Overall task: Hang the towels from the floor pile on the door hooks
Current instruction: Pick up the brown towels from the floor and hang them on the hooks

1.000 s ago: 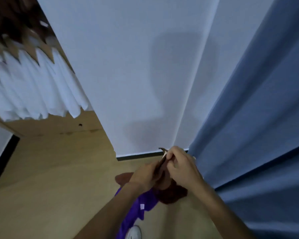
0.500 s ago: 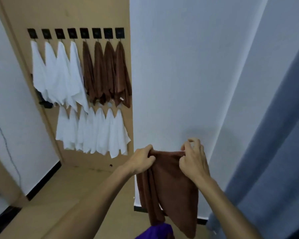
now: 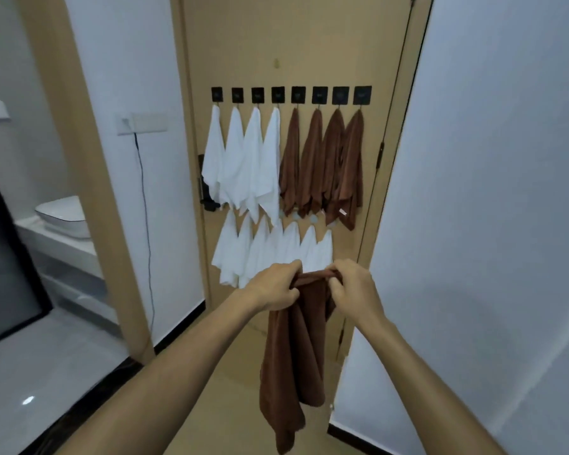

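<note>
Brown towel [image 3: 293, 349] hangs straight down below both hands.
Left hand [image 3: 275, 287] and right hand [image 3: 353, 287] pinch its top edge (bunched); free lower hook [image 3: 331, 232] up-ahead, right nearer.

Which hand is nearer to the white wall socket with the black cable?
Left. The left hand is below and right of the wall socket; the right hand is farther right, across the brown towel.
</note>
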A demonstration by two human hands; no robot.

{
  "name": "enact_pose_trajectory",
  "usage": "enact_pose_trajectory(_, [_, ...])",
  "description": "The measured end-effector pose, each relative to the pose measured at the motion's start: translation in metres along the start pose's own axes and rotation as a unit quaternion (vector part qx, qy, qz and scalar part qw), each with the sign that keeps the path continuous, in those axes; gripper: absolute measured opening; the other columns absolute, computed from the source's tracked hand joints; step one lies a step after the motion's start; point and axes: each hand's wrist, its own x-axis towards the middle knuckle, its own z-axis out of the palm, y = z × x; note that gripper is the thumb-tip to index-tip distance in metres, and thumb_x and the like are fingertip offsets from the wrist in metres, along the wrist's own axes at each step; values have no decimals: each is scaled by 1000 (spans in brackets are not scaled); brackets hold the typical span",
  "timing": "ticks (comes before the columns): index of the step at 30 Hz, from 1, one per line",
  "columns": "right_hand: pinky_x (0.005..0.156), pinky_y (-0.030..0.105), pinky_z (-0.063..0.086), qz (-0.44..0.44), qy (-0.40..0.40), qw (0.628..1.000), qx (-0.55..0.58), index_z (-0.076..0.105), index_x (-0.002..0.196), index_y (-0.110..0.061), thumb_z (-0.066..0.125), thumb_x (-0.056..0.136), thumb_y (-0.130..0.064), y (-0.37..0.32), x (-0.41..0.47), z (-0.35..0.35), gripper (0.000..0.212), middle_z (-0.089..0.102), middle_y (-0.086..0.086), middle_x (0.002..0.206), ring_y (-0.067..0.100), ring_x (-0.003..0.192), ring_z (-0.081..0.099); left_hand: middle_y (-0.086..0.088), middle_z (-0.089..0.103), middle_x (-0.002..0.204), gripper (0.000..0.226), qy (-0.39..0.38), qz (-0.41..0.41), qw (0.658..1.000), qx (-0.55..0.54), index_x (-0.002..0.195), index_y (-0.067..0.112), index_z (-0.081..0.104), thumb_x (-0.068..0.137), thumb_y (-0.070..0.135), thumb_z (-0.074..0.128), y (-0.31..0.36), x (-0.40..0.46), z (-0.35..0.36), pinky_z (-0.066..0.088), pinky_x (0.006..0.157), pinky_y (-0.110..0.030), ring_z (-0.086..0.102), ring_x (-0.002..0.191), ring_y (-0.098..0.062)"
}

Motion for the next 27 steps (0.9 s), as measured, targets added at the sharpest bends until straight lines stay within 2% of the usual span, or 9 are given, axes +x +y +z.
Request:
enact_pose_trajectory(5, [68,20,35,11,14,1000,15,64,90,-12,50,87,-7,-59,42,62,15,59,-1,86,13,80,52,-9,55,95,12,-19,-13,1000,3,101,15,42,89,17,47,-94,-14,-46,43,70,-40,53,88,-29])
enact_pose_trajectory(9, [60,10,33,21,37,999,24,62,86,-11,50,86,-5,-92,69,98,14,55,-1,81,10,73,47,-3,61,97,13,49,-19,996,-69,101,22,46,96,30,37,-148,-24,-68,48,80,-43,57,91,-23])
enact_pose_trajectory(12, [59,16,30,19,36,999,8,60,85,-9,49,87,-5,-109,87,117,12,54,0,81,12,73,46,0,64,107,26,76,-8,991,-113,110,23,56,98,30,34,-173,-23,-80,46,88,-38,57,100,-19])
enact_pose_trajectory(15, [62,21,31,30,19,999,-5,60,85,-9,48,89,-9,-116,106,134,13,55,1,82,15,75,49,1,57,114,34,95,-2,993,-77,121,24,57,99,30,32,-193,-13,-88,43,93,-34,51,107,-15])
enact_pose_trajectory(18, [59,22,36,46,-18,999,-11,58,85,-10,47,89,-9,-114,123,151,12,53,1,86,20,78,53,2,44,103,34,162,-19,987,-12,121,24,57,99,31,32,-206,5,-94,40,83,-30,42,99,-13])
enact_pose_trajectory(21, [73,25,45,59,-53,997,22,53,113,-19,52,86,-10,-110,140,169,29,46,-6,108,15,91,54,-8,54,102,27,183,-38,981,47,108,10,57,96,19,34,-213,26,-100,47,78,-41,55,94,-28])
enact_pose_trajectory(24, [62,14,42,59,-65,992,94,56,87,-22,54,84,-20,-112,170,187,4,58,-9,88,8,77,56,-14,61,93,22,150,-58,986,37,103,9,54,87,12,39,-220,55,-100,48,67,-41,58,86,-35])
enact_pose_trajectory(25, [57,14,44,63,-87,987,117,56,78,-23,53,83,-23,-114,181,191,6,61,-9,78,7,71,58,-13,60,88,19,144,-72,987,8,99,11,53,85,12,40,-221,65,-100,46,62,-38,57,84,-34])
enact_pose_trajectory(27, [59,31,52,74,-135,975,158,59,69,-18,50,78,-20,-111,207,202,13,64,-4,66,12,64,61,-9,57,82,11,139,-102,983,-67,87,12,52,84,12,41,-226,94,-101,43,59,-37,56,82,-31])
